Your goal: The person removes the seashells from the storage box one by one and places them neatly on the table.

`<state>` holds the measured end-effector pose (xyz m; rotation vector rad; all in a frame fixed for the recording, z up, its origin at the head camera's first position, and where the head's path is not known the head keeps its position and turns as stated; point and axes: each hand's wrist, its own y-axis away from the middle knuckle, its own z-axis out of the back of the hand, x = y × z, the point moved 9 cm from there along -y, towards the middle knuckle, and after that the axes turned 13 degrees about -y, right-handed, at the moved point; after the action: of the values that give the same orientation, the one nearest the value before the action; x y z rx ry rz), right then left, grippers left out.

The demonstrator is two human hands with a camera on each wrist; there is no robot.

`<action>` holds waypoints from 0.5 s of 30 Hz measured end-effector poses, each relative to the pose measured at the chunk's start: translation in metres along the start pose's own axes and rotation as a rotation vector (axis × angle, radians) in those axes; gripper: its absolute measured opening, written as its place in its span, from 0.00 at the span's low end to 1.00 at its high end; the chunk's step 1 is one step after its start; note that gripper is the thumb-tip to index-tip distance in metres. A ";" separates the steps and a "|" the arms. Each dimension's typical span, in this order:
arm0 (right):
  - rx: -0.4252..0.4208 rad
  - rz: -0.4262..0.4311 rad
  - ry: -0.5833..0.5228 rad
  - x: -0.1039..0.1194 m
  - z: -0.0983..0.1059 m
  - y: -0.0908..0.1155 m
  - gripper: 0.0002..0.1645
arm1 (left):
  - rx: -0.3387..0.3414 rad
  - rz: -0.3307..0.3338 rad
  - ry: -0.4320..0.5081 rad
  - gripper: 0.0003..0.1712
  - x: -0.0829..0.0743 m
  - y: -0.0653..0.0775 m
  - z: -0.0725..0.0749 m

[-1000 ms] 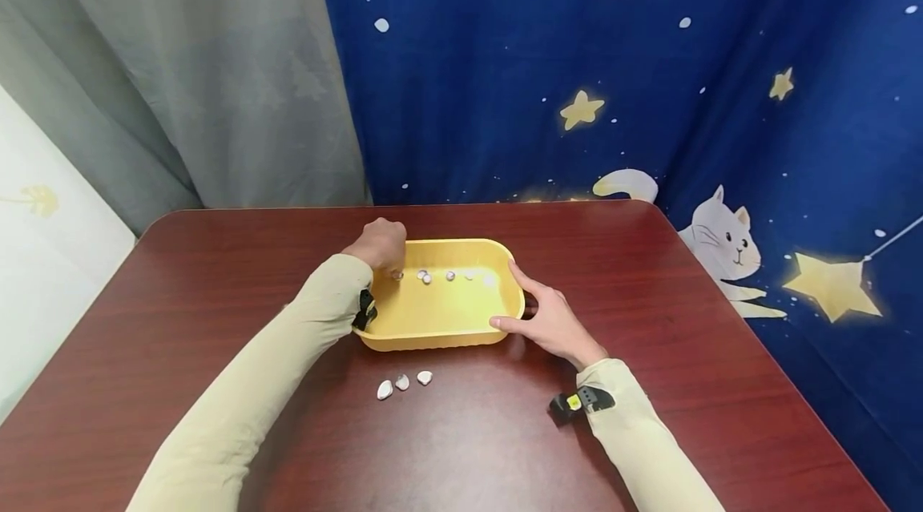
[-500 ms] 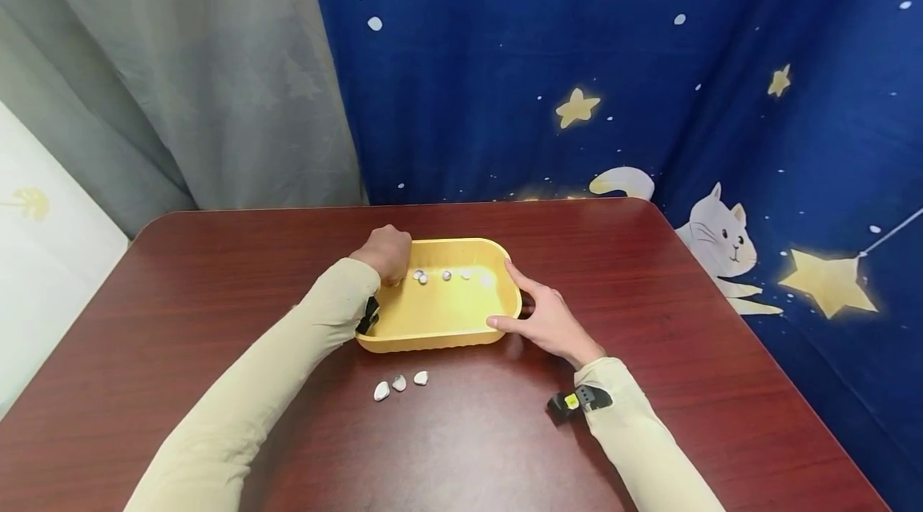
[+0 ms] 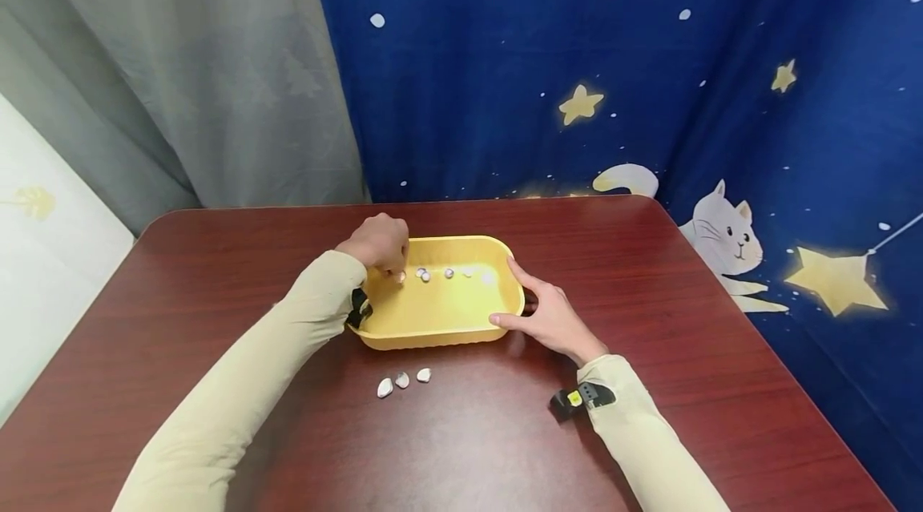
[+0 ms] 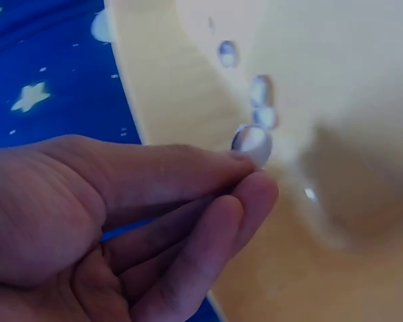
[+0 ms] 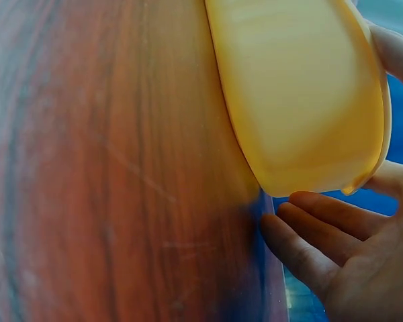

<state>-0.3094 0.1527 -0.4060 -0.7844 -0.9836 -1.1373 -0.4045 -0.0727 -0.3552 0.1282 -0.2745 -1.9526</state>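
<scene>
A shallow yellow tray (image 3: pixel 433 340) with rounded corners stands on the table. My left hand (image 3: pixel 378 243) reaches over its left end. In the left wrist view, the thumb and index finger of my left hand (image 4: pixel 154 201) pinch a small, shiny white pebble (image 4: pixel 254 143). Beyond the fingertips, several more such pebbles lie in a row along the tray's far side, among them a greyish one (image 4: pixel 227 54). My right hand (image 3: pixel 551 322) grips the right end of the tray, thumb and index finger on the rim, the other fingers spread low beside the outer wall.
Three white pebbles lie on the dark red wooden table (image 3: pixel 461 440) in front of the tray, the middle pebble (image 3: pixel 402 380) between two others. Behind the table's far edge hang a grey curtain (image 3: pixel 216 79) and a blue curtain (image 3: pixel 469 71) with stars.
My left hand dips slightly right and down into the tray, then comes back up and left, a pebble now showing at its fingertips. The right hand keeps its place on the tray.
</scene>
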 end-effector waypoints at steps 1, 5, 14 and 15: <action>0.001 0.000 0.000 0.000 0.000 0.000 0.60 | -0.006 -0.009 0.026 0.07 0.001 0.003 0.003; 0.005 -0.006 -0.003 -0.001 -0.001 0.001 0.60 | -0.034 -0.041 0.116 0.08 0.004 0.017 0.015; 0.012 -0.005 -0.007 0.001 -0.001 0.000 0.61 | -0.192 -0.073 0.270 0.06 0.002 0.067 0.044; 0.012 -0.005 -0.009 0.001 -0.001 0.000 0.61 | -0.215 -0.081 0.276 0.06 0.000 0.074 0.047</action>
<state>-0.3096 0.1518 -0.4056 -0.7781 -0.9998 -1.1323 -0.3483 -0.0938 -0.2914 0.2681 0.1242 -2.0024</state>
